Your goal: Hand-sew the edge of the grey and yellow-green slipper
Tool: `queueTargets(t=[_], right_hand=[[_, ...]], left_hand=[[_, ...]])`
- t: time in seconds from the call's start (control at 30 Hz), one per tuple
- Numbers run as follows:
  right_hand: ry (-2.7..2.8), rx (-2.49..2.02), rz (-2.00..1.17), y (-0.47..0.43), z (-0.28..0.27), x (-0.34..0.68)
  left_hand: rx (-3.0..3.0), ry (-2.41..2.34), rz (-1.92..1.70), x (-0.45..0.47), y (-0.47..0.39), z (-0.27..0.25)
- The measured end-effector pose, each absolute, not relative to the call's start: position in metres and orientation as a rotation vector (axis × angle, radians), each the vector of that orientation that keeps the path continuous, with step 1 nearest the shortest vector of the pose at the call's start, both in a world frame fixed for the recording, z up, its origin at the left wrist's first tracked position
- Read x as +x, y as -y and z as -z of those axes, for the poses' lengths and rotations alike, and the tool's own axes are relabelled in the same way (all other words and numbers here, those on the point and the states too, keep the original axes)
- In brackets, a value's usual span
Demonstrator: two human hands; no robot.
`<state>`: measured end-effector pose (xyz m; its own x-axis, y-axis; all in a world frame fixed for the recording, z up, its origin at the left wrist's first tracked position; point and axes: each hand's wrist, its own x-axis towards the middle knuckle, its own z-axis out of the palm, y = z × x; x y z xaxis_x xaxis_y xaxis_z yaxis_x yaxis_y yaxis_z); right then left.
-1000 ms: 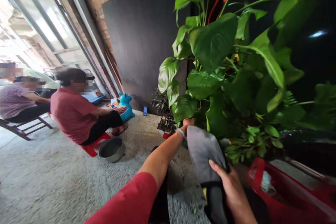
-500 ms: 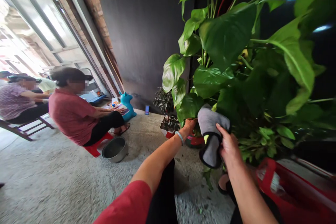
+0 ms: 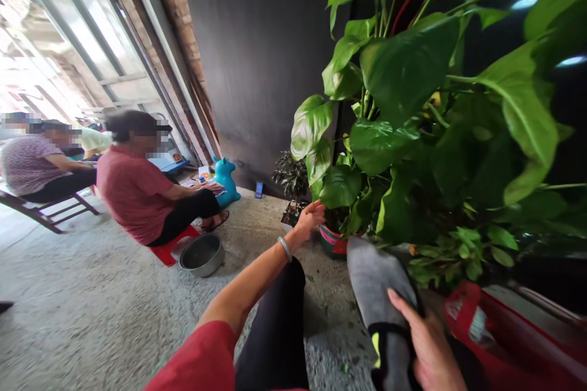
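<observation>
My left hand [image 3: 308,223], with a pale bangle on its wrist, reaches to the lower left edge of a big potted plant. Its loosely bent fingers look apart and hold nothing I can see. The fingertips are close to a broad green leaf [image 3: 342,186]; whether they touch it I cannot tell. My right hand [image 3: 426,339] is closed on a grey cloth mitt [image 3: 378,281] with black edging and a yellow strip, thumb on top. The mitt is low in front of the plant, apart from the leaves. Beneath the leaves shows part of a green and red flowerpot [image 3: 332,243].
A small dark-leaved plant [image 3: 293,177] stands left of the big one. Further left are a grey basin [image 3: 202,255], a person on a red stool [image 3: 172,249] and a blue toy animal [image 3: 224,180]. At my right lies a red bag [image 3: 513,330].
My left hand has drawn back left from under the leaf. The right hand has lowered the mitt away from the leaves towards me. The view has shifted slightly.
</observation>
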<state>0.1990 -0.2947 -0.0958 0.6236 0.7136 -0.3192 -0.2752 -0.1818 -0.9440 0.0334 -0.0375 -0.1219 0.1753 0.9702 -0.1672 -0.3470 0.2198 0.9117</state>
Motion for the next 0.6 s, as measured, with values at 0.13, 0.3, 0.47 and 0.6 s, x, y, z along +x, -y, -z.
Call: queueTargets(t=[0.13,0.3,0.47,0.6], right_hand=[[0.64,-1.282,-0.722,0.243,0.029,0.186],[0.474,-1.24,-0.729,0.187,0.045,0.182],[0.263,-1.295,-0.834,0.238,0.082,0.175],[0.49,-1.2,-0.75,0.236,0.052,0.166]], left_hand=[[0.85,-0.844,-1.15,0.053,0.035,0.092],[0.828,-0.921,-1.07,0.068,0.052,0.084],[0.797,-1.004,-1.069,0.055,0.063,0.089],[0.835,-0.925,-1.01,0.06,0.069,0.086]])
